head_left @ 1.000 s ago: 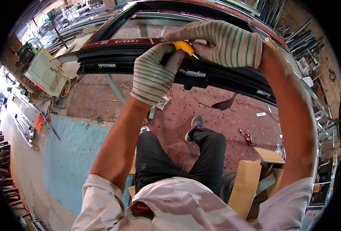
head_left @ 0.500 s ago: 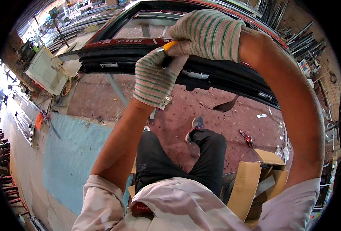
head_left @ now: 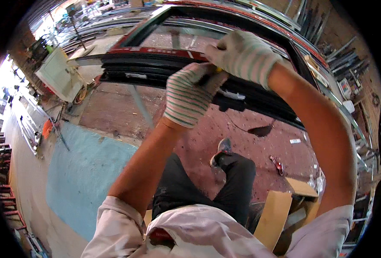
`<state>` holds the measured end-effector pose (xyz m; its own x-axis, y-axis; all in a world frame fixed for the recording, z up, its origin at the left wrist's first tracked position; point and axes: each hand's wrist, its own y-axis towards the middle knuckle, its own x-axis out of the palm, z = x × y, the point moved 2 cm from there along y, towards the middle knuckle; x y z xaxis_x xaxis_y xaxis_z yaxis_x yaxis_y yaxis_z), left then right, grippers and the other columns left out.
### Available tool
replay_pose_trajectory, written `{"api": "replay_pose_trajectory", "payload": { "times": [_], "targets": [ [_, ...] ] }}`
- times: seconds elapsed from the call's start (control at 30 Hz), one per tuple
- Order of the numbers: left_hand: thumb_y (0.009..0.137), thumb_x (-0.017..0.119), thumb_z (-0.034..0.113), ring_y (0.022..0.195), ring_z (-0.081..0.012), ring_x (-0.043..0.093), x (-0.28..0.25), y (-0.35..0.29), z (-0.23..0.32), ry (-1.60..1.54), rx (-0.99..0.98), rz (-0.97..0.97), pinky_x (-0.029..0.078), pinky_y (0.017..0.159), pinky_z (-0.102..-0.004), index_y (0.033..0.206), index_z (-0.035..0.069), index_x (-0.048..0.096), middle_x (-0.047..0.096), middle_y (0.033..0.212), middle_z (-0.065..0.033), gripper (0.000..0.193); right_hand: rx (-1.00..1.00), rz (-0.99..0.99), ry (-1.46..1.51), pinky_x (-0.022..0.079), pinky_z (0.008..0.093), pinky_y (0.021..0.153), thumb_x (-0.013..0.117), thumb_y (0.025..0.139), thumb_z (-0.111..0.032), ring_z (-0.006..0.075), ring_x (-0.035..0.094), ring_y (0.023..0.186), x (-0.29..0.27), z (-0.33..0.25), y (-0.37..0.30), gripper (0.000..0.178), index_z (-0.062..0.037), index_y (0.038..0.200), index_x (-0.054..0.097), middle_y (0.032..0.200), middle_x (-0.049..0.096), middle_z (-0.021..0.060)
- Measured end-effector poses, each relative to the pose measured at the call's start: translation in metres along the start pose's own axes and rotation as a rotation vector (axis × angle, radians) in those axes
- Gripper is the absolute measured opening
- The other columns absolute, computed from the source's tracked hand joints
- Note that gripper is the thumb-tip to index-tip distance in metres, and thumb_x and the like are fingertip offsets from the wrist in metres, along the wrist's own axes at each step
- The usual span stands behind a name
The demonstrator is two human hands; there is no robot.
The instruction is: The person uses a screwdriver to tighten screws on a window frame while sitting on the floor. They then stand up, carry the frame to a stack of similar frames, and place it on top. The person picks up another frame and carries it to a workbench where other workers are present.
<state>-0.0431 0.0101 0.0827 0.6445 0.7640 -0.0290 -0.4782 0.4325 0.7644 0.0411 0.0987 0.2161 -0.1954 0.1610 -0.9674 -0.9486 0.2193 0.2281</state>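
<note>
Head view, looking down: both hands are seen in striped knitted work gloves, raised over a long black metal window frame with a red upper edge point(head_left: 156, 71) that is laid flat across the workspace. Left hand point(head_left: 189, 95) is curled shut around a small yellow-handled tool point(head_left: 218, 70), of which only a sliver of yellow is visible between the two gloves; the tool's working end is hidden. Right hand point(head_left: 242, 55) is closed over the same spot from above and just beyond the left hand, its fingers touching the left glove; whether the tool is also gripped by it cannot be told. Both hands are pressed against the frame's near black rail, beside a short white strip point(head_left: 232, 94) lying on that rail just right of the left hand. Below the hands, a reddish concrete floor point(head_left: 113, 107) is noted, with a pale blue painted patch point(head_left: 83, 172) well to the lower left. A dark shoe point(head_left: 222, 148) is seen underneath the forearms. Tan cardboard pieces point(head_left: 276, 213) stand below the right forearm.
</note>
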Motion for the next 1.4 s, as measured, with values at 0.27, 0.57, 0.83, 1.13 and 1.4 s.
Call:
{"api": "replay_pose_trajectory", "payload": {
  "times": [0.27, 0.57, 0.83, 1.13, 1.4],
  "targets": [
    [0.089, 0.076, -0.004, 0.096, -0.0127, 0.071, 0.005, 0.001, -0.011, -0.701, -0.195, -0.081, 0.058, 0.084, -0.0275, 0.109, -0.003, 0.073, 0.074, 0.107, -0.0092, 0.020, -0.555, 0.002, 0.060, 0.051, 0.0409, 0.106, 0.068, 0.095, -0.024, 0.0351, 0.064, 0.121, -0.014, 0.025, -0.011, 0.037, -0.0017, 0.125, 0.070, 0.125, 0.068, 0.0205],
    [0.088, 0.076, -0.003, 0.093, -0.0165, 0.071, -0.004, 0.002, 0.000, 0.019, 0.040, -0.126, 0.059, 0.082, -0.0286, 0.111, -0.001, 0.073, 0.073, 0.105, -0.0105, 0.023, -0.742, -0.043, -0.053, 0.050, 0.0447, 0.106, 0.075, 0.092, -0.025, 0.0359, 0.062, 0.121, -0.011, 0.037, 0.003, 0.045, -0.0026, 0.129, 0.064, 0.126, 0.065, 0.0170],
    [0.090, 0.078, 0.004, 0.085, -0.0183, 0.072, 0.027, 0.009, 0.005, -0.018, 0.039, -0.116, 0.058, 0.075, -0.0285, 0.107, 0.001, 0.072, 0.073, 0.096, -0.0116, 0.018, -0.320, -0.224, -0.352, 0.052, 0.0441, 0.088, 0.073, 0.090, -0.035, 0.0314, 0.066, 0.100, -0.034, 0.033, -0.023, 0.032, -0.0084, 0.109, 0.071, 0.105, 0.069, 0.0100],
    [0.096, 0.068, 0.003, 0.097, -0.0158, 0.068, -0.002, -0.007, -0.021, -0.715, -0.290, -0.128, 0.058, 0.091, -0.0308, 0.101, 0.003, 0.067, 0.068, 0.101, -0.0075, 0.005, -0.042, 0.117, -0.113, 0.052, 0.0482, 0.080, 0.064, 0.099, -0.041, 0.0385, 0.067, 0.086, -0.005, -0.020, -0.022, 0.038, -0.0055, 0.091, 0.074, 0.082, 0.069, 0.0183],
    [0.088, 0.079, 0.020, 0.085, -0.0346, 0.070, -0.006, 0.001, 0.015, 0.095, 0.079, -0.032, 0.058, 0.075, -0.0407, 0.105, 0.005, 0.075, 0.070, 0.093, -0.0144, 0.023, 0.011, 0.206, -0.060, 0.052, 0.0486, 0.084, 0.064, 0.101, -0.032, 0.0384, 0.066, 0.095, 0.015, 0.011, -0.040, 0.032, -0.0004, 0.103, 0.069, 0.095, 0.069, 0.0208]
  ]
}}
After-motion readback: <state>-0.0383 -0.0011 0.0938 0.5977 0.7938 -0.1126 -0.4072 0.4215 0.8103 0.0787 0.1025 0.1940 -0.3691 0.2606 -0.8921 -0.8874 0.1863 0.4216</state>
